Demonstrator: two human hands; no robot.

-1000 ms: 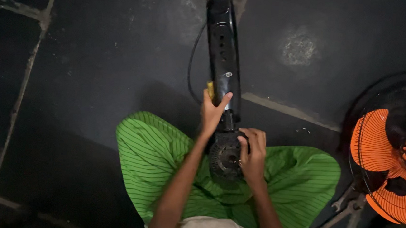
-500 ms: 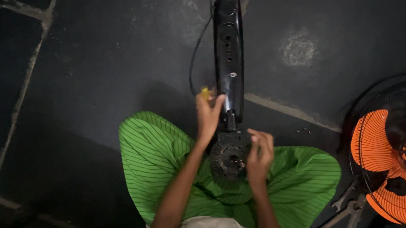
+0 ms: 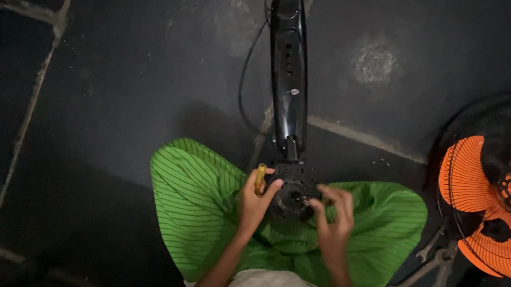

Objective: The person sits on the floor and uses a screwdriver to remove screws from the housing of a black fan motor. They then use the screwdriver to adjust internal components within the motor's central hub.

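The black fan stand [image 3: 289,80] lies on the dark floor [image 3: 121,92], and its round end [image 3: 292,195] rests on the green cloth [image 3: 197,205] over the person's lap. The left hand [image 3: 255,204] touches that round end with its grip closed around a small yellow tool [image 3: 260,177]. The right hand [image 3: 334,218] pinches the round end's other side, fingers bent. An orange fan [image 3: 491,202] stands to the right of the stand.
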